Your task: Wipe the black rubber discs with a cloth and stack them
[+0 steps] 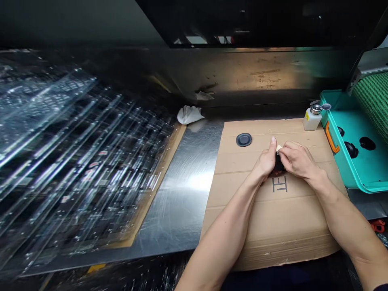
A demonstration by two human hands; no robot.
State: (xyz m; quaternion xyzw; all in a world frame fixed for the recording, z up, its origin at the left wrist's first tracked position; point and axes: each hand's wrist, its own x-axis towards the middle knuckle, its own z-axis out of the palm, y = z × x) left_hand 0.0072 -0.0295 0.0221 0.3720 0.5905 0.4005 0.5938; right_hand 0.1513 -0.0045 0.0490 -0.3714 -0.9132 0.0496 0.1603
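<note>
Above the cardboard sheet (230, 178), my left hand (267, 161) is wrapped round a small black part (279, 163), its thumb pointing up. My right hand (295, 158) meets it from the right, fingers pinched on a small whitish piece (279, 148) at the top of the black part. Fingers cover much of both items. A round dark disc (243, 140) lies flat on the cardboard, to the left of and beyond my hands.
Stacked clear plastic trays (91, 169) fill the left side. A crumpled white wipe (190, 114) lies on the metal table (178, 202). A pump bottle (312, 118) stands beside a teal bin (351, 178) holding black parts (367, 143). A dark screen hangs overhead.
</note>
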